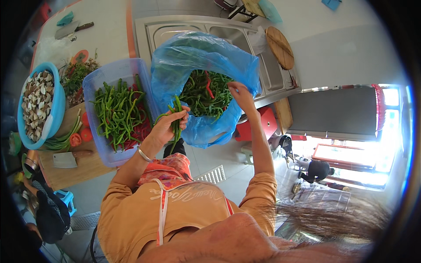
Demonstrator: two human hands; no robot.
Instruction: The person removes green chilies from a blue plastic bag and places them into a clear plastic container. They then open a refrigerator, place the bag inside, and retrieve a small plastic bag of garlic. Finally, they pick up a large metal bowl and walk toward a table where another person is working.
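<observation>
Several long green chili peppers [177, 123] are gripped in my left hand [167, 125], between the basket and the bag. A large blue plastic bag [210, 54] stands wide open before me, filled with green chilies [200, 95] and a few red ones, one red chili [208, 84] lying on top. My right hand [239, 93] is at the right side of the bag's mouth, fingers bent down; whether it pinches the plastic or a pepper I cannot tell. On the left, a pale blue-purple plastic basket [93, 74] holds green chilies [116, 111] with red ones [142, 130] beside and under them.
Left of the basket lie tomatoes [86, 134], scallions [67, 138], a cleaver [65, 160] on a wooden board [65, 176], and a blue basin [58, 108] of cut mushrooms. Behind the bag is a steel sink [227, 34]. A round wooden lid [279, 47] leans right. Another person [49, 210] stands lower left.
</observation>
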